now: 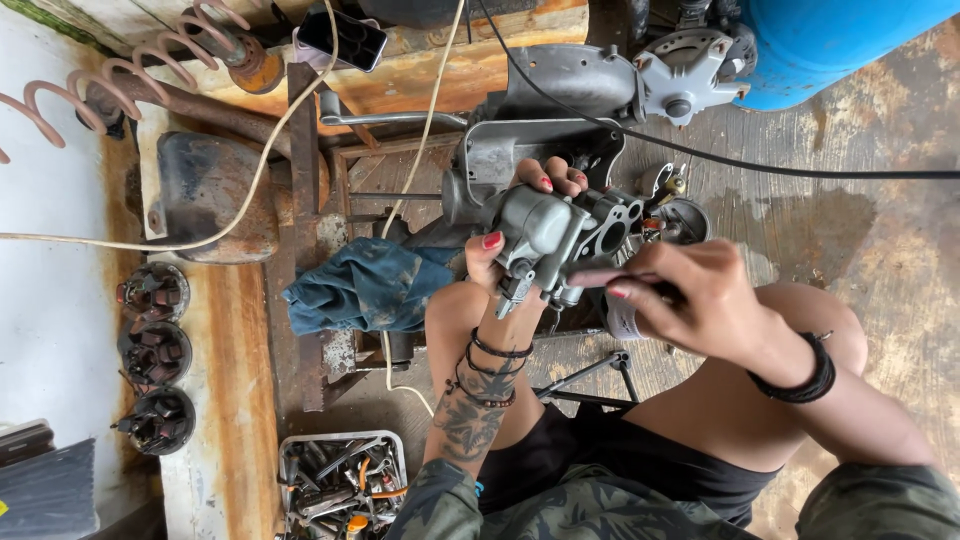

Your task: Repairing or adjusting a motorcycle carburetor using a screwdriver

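We hold a small grey metal engine part (pixel 560 235) up over our knees. It looks lumpy, with a smooth round body, a flat plate with round holes on one side, and little knobs at the bottom. Our left hand (pixel 515 235) has its grip wrapped tight around the part, thumb in front and fingers behind. Our right hand (pixel 690 295) has its grip pinched on a thin dark tool (pixel 610 277), and the tip touches the part near the plate. A crumpled blue rag (pixel 365 285) lies just beside our left knee. A tray of tools (pixel 340 485) sits on the floor near our left elbow.
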